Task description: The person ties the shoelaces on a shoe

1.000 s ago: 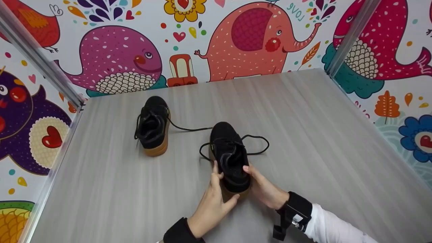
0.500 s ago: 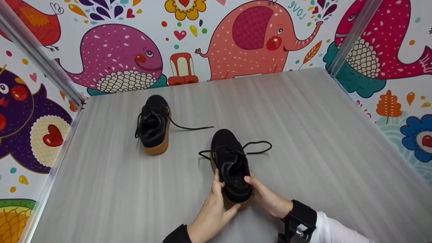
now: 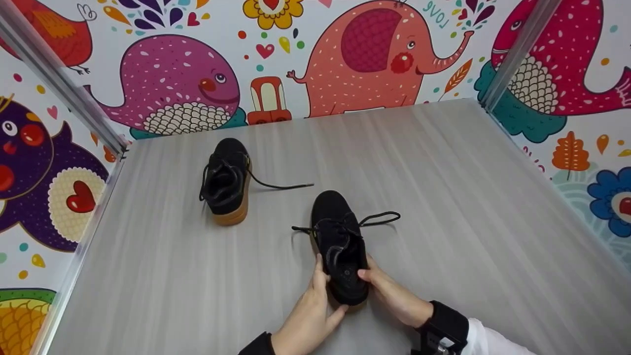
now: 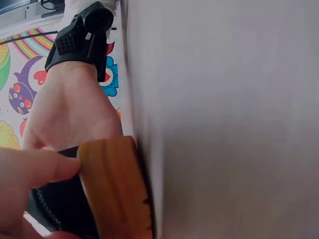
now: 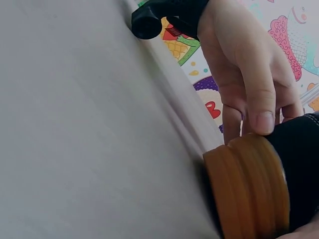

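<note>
A black lace-up shoe [image 3: 340,217] with a tan sole points away from me in the head view. My left hand [image 3: 308,310] holds its heel end, thumb at the back and fingers along the left side. On the right, my right hand [image 3: 397,296] grips the collar with the thumb at the opening's edge; its other fingers are mostly hidden by the shoe. The left wrist view shows the tan heel [image 4: 114,189] close to the surface; I cannot tell whether the whole sole touches it. Loose laces [image 3: 380,217] stick out on both sides.
A second black shoe [image 3: 227,182] stands farther back on the left, one lace [image 3: 281,187] trailing right across the grey wood-grain surface [image 3: 468,222]. Walls with printed cartoon animals [image 3: 365,64] enclose the back and both sides, with metal strips [image 3: 522,54] at the corners.
Both hands have drawn the held shoe toward me and slightly right, away from the other shoe's lace tip. Its loose laces have shifted with it. The other shoe stays put.
</note>
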`<control>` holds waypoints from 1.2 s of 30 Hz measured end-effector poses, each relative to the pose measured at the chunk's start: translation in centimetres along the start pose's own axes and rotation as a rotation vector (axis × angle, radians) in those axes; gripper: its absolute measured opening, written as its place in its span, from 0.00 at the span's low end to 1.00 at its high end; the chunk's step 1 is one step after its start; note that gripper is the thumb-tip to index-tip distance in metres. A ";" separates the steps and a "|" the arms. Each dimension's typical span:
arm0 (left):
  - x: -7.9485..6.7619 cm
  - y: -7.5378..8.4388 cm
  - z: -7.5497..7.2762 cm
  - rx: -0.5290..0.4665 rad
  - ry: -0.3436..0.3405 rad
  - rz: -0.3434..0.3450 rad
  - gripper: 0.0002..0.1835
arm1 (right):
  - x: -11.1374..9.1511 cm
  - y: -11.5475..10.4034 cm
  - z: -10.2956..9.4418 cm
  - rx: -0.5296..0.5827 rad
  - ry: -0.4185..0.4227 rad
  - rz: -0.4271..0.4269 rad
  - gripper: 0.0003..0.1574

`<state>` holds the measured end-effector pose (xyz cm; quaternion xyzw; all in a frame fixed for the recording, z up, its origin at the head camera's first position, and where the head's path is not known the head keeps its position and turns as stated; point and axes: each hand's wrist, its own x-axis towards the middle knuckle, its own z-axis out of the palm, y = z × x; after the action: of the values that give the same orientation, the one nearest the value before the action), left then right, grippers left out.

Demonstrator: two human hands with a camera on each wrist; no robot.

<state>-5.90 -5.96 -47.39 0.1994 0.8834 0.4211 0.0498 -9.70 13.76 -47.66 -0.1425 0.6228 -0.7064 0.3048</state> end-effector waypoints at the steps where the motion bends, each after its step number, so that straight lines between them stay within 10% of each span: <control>1: 0.0 0.0 -0.1 0.001 -0.011 -0.002 0.51 | 0.0 0.0 0.0 -0.001 0.000 -0.001 0.43; 10: 1.0 -0.8 -2.9 -0.118 0.022 -0.081 0.11 | 0.0 -1.0 -0.7 0.015 0.046 0.026 0.48; 18: 4.8 -3.7 -4.7 -0.415 0.166 -0.347 0.15 | 1.9 -1.7 -1.4 -0.010 0.261 0.102 0.53; 22: 6.6 -5.8 -5.2 -0.200 0.301 -0.381 0.14 | 3.1 -1.5 -1.2 0.015 0.337 0.109 0.55; 26: 8.3 -7.1 -5.9 0.006 0.292 -0.283 0.23 | 3.9 -1.3 -0.5 0.017 0.388 0.106 0.58; 36: 10.1 -7.2 -5.8 0.080 0.241 -0.222 0.05 | 4.6 -1.3 -0.2 -0.065 0.444 0.030 0.55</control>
<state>-18.91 -10.29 -48.36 0.0506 0.9155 0.3986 -0.0184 -13.74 11.13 -47.23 0.0163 0.6992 -0.6952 0.1660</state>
